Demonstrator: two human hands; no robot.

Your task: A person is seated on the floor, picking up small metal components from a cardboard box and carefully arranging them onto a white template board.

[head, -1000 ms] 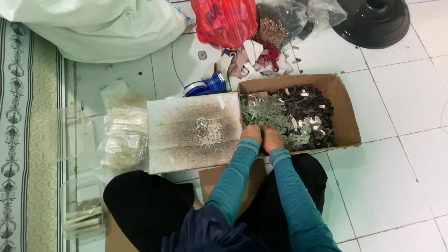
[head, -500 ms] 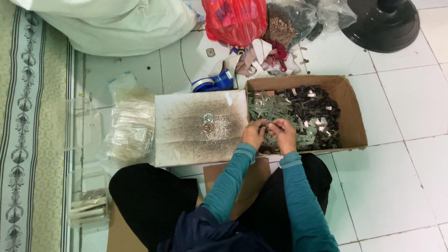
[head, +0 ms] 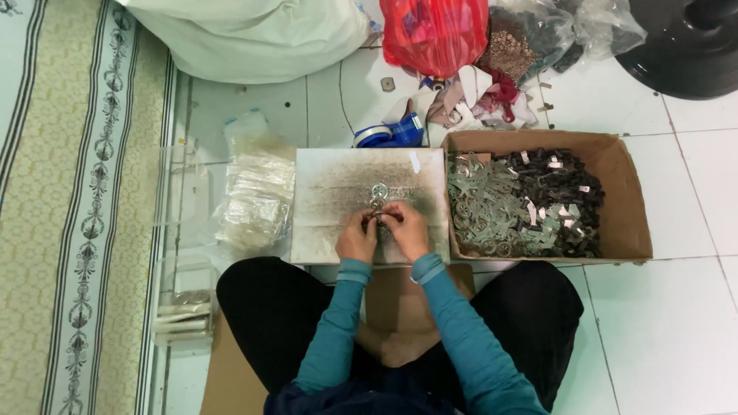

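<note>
Over on the left lies a stack of clear plastic bags (head: 256,196). At centre, on the grey board (head: 330,207), left hand (head: 356,240) and right hand (head: 407,230) meet, fingertips pinched together on a small metal piece (head: 377,216); a metal ring (head: 379,190) sits just beyond. Right of that, the cardboard box (head: 626,196) holds metal parts.

Your two bare hands, left hand (head: 356,240) and right hand (head: 406,230), your long teal sleeves (head: 461,338) with lighter ribbed cuffs at the wrists, your black trousers (head: 269,315), dark navy cloth at your waist.
</note>
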